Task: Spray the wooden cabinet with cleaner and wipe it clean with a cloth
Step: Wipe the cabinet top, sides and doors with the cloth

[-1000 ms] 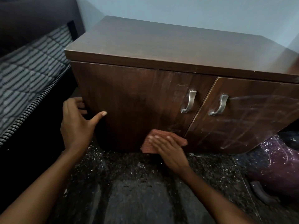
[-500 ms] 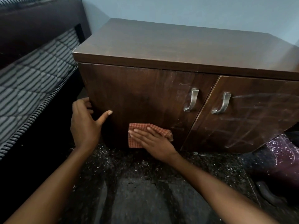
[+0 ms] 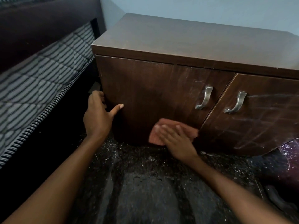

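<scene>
Cabinet: dark wooden cabinet (image 3: 186,41) standing on the floor (image 3: 145,183), back against a pale blue wall (image 3: 194,8); its top is bare.
Left door: left door (image 3: 153,94) closed, faint pale smears toward its right edge, near the left handle (image 3: 204,97).
Right door: right door (image 3: 267,123) standing slightly ajar, its face crossed with whitish streaks; the right handle (image 3: 236,102) sits near its left edge.
Handles: both are curved metal pulls, just beside each other across the gap between the doors.
Cloth: reddish cloth (image 3: 155,138) pressed flat against the left door, at its lower right corner, just above the floor. It is motion-blurred, so its pattern cannot be read.
Right hand: right hand (image 3: 176,141) lies palm-down on the cloth, fingers straight and spread, pressing it to the wood. The fingers are not curled round it.
Left hand: left hand (image 3: 97,117) grips the cabinet's left front edge, about halfway up. The fingers are hooked round the corner onto the side panel, and the thumb (image 3: 117,108) is laid out across the door face.
Floor: dark stone with white speckling, running up to the cabinet's bottom edge.
Left of cabinet: striped grey mattress (image 3: 40,75) with corded edging, near the cabinet's left side, and a dark bed frame (image 3: 40,21) behind it.
Right of cabinet: a dark purple speckled object (image 3: 291,156) on the floor below the right door's lower corner. What it is cannot be told.
</scene>
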A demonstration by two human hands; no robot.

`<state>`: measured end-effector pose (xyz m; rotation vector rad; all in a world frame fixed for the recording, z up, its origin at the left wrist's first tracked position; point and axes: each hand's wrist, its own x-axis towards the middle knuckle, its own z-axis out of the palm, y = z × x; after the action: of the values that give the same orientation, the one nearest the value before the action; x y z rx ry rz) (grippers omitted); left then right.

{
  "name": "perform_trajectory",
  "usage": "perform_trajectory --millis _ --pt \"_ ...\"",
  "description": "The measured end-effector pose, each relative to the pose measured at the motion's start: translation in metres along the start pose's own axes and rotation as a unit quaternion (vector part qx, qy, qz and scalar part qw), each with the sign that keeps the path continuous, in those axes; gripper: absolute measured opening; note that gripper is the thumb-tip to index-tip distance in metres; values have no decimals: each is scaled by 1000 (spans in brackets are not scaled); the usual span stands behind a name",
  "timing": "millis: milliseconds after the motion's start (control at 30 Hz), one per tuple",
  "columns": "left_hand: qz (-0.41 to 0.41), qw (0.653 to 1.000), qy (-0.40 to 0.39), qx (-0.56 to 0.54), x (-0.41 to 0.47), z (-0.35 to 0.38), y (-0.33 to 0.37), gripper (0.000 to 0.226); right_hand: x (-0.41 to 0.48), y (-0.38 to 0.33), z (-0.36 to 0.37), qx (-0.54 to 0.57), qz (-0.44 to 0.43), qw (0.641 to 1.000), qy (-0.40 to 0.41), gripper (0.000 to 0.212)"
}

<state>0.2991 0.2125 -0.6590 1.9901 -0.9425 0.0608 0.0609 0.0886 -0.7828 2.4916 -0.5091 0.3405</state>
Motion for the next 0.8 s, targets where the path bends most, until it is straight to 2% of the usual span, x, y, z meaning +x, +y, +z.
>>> perform_trajectory --millis 100,200,333,467,667,733,800 --pt "-1 1000 1 -5 -1 1 -1 57 23 -31 14 -12 -152 982 -111 64" --pt "-13 1000 3 -21 -1 1 -2 58 15 -30 25 18 -185 969 -165 63" --pt "-9 1000 -3 -19 1 -2 -1 58 -43 12 36 25 -161 981 -108 76" --pt "-3 1000 1 -9 -1 -2 0 57 -83 37 32 10 -117 985 -129 83" --pt "-3 1000 2 -12 1 0 -1 56 -25 -5 32 -16 -182 968 -173 64" --pt "-9 1000 2 -17 1 1 -1 56 0 -21 23 -6 -164 975 -146 64" --pt "-13 1000 5 -20 1 1 -2 56 19 -29 9 -2 -104 991 -80 68"
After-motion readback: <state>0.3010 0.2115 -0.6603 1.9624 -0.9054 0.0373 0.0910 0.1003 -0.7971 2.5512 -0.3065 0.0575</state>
